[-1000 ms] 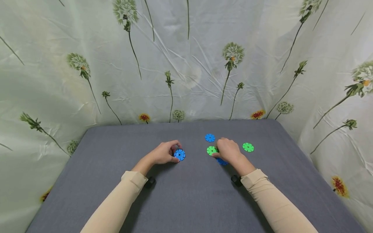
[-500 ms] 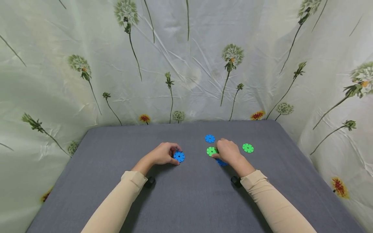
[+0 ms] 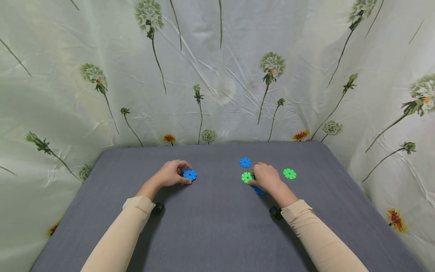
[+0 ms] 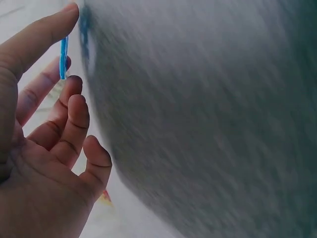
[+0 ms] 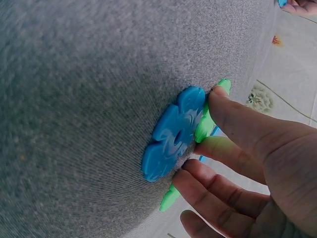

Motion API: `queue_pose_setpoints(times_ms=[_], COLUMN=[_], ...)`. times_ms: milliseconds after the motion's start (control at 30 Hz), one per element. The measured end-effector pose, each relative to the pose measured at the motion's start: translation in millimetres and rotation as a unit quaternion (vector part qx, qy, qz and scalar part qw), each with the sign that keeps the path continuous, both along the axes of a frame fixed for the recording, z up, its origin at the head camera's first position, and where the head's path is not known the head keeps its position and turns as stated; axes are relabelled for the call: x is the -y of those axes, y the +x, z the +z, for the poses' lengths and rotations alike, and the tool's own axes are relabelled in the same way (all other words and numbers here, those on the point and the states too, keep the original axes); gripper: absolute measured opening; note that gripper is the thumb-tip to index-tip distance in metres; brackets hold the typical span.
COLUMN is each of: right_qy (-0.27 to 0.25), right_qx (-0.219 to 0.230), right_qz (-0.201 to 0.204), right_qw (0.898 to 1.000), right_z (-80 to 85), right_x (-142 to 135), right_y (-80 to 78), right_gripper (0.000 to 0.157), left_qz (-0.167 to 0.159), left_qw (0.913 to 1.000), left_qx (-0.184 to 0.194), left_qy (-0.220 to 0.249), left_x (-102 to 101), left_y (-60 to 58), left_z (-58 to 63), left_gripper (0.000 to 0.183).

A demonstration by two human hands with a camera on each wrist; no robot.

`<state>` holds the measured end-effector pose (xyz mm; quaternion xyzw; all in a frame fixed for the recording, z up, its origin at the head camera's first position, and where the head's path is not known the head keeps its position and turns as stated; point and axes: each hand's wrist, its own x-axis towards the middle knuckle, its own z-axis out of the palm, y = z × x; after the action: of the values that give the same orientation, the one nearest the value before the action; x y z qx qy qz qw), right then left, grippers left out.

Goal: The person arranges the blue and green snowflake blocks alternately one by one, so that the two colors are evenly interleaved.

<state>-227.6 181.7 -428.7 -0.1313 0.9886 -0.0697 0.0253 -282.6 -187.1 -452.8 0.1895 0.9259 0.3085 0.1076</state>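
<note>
A light edgewise pinch should serve: left hand (image 3: 171, 173) clamps a blue slotted disc (image 3: 190, 175) left of right hand's (image 3: 267, 176) pinched green slotted disc (image 3: 246, 177).

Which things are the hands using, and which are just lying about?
In use:
Blue notched disc, pinched by the left hand
Green notched disc, gripped by the right hand

Seemingly just lying about:
Farthest blue disc
Far-right green disc
Half-hidden blue disc by the right hand
</note>
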Motion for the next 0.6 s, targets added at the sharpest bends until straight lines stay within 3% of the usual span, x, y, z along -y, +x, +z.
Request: queue_pose_setpoints(times_ms=[333,600], right_qy=[0.000,0.004], right_qx=[-0.004,0.004], right_qz=[0.005,-0.007], right_qw=[1.000,1.000], right_z=[-0.5,-0.5], right_x=[1.3,1.9], right_y=[-1.1,0.3], right_gripper=[0.047,0.040], left_qz=[0.005,-0.004], left_qw=[0.9996,0.9990], left_qx=[0.026,0.043], left_qy=[0.000,-0.001], left_x=[10.7,11.7], left_y=[-3.9,-0.3], left_z=[-2.0,0.5], left_gripper=[0.044,0.045])
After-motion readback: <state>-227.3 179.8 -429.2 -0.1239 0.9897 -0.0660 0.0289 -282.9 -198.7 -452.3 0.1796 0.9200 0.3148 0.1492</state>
